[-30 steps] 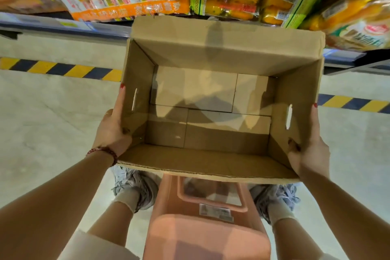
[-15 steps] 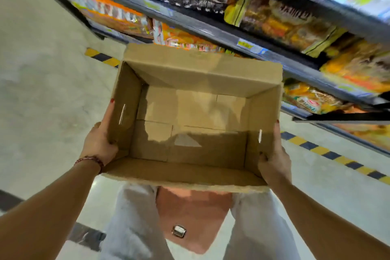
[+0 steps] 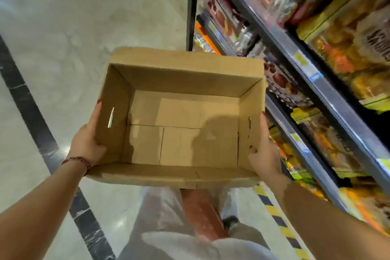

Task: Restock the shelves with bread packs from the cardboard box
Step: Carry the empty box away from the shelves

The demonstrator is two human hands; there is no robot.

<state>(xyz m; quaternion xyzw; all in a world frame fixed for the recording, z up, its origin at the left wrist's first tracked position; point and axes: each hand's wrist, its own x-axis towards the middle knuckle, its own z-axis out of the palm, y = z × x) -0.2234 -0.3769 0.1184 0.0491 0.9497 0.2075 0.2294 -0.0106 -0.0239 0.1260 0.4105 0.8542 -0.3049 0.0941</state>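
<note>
I hold an open brown cardboard box (image 3: 183, 82) in front of me at waist height, and nothing lies inside it. My left hand (image 3: 88, 141) grips its left wall, thumb inside the box. My right hand (image 3: 263, 154) grips the right wall the same way. Bread packs (image 3: 346, 48) in yellow and orange wrappers fill the dark metal shelves (image 3: 304, 65) that run along my right side.
A pink plastic stool (image 3: 200, 211) stands on the floor under the box, between my legs. Yellow-and-black hazard tape (image 3: 278, 221) marks the floor at the shelf base. A dark stripe (image 3: 31, 116) crosses the pale polished floor on my left.
I have turned left with the box: the shelves, straight ahead a second ago, now run along my right. Both hands keep the same grip on the box.
</note>
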